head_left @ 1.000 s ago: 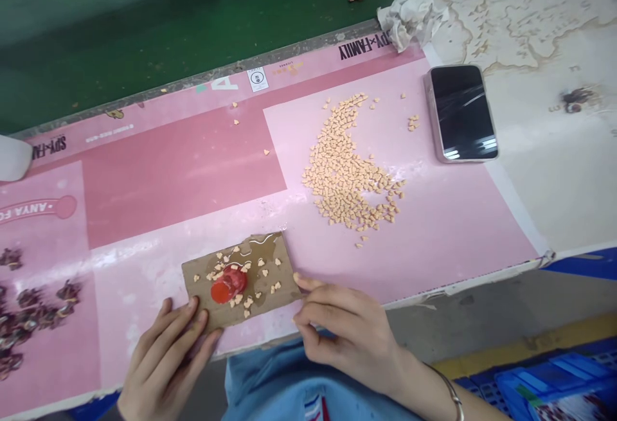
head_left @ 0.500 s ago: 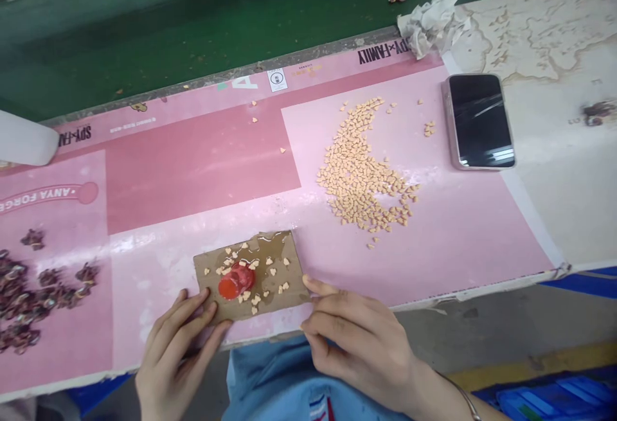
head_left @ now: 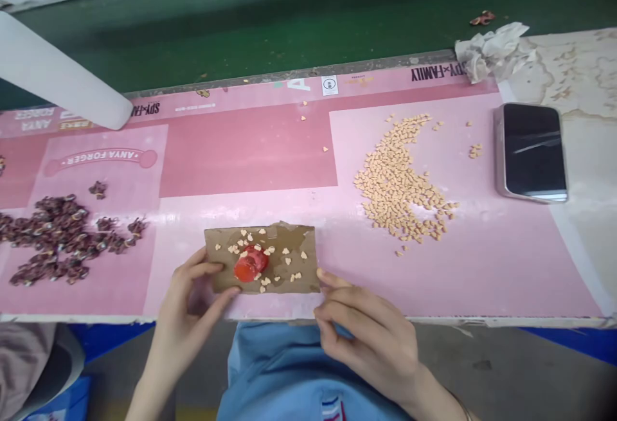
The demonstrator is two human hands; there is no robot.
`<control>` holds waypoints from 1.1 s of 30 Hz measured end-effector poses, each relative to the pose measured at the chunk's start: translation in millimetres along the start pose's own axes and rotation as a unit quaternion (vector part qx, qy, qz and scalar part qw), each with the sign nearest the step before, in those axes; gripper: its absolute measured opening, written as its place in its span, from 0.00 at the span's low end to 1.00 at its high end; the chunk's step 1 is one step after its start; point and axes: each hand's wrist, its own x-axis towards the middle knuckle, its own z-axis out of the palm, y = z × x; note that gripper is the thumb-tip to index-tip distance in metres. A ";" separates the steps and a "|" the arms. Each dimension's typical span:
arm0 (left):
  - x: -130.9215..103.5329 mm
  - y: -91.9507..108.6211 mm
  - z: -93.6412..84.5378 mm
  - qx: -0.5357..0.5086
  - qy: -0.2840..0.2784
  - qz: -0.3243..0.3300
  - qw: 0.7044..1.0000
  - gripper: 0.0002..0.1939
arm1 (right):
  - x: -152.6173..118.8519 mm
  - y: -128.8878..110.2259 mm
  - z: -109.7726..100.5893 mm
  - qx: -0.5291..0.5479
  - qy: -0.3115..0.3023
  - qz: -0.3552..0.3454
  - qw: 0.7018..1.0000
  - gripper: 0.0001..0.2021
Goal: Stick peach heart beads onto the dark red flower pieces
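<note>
A small brown cardboard piece [head_left: 222,236] lies near the table's front edge, with a wet, glossy patch on it. On it rests a red, cap-like object [head_left: 249,267] among several tiny beige heart-shaped pieces [head_left: 286,252]. My left hand [head_left: 186,302] grips the cardboard's left side, the thumb along the lower edge and the fingertips at the left edge. At the lower right corner is my right hand [head_left: 369,328]; its index fingertip touches the cardboard's edge while thumb and middle finger pinch together. Whatever is in that pinch is too small to make out.
A heap of beige pieces [head_left: 390,183] spreads right of centre, beside a phone [head_left: 533,151]. Crumpled tissue [head_left: 494,54] sits behind. Dark reddish, flower-like bits [head_left: 60,222] are heaped left, below a white cylindrical object [head_left: 67,74]. A green ledge [head_left: 289,29] runs along the back.
The view has swung left, showing more of the dark heap and white cylinder. My left fingers have drawn back to the cardboard's left edge. My right hand stays pinched at the corner.
</note>
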 end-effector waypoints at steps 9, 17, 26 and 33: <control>18.2 -7.8 -17.9 -0.180 0.138 -0.122 0.966 0.29 | 23.6 -3.7 37.6 0.089 0.025 -0.024 0.995 0.08; 18.8 -13.1 -24.2 -0.220 0.223 -0.127 0.941 0.26 | 20.1 34.2 -26.0 -0.086 0.006 0.001 0.996 0.07; 27.1 -13.3 -20.3 -0.186 0.158 -0.173 0.954 0.24 | -14.2 60.9 -81.6 -0.257 0.035 0.085 0.962 0.04; 29.8 -10.1 -26.3 -0.165 0.122 -0.195 0.959 0.27 | -22.2 70.8 -79.0 -0.236 0.039 0.119 0.964 0.08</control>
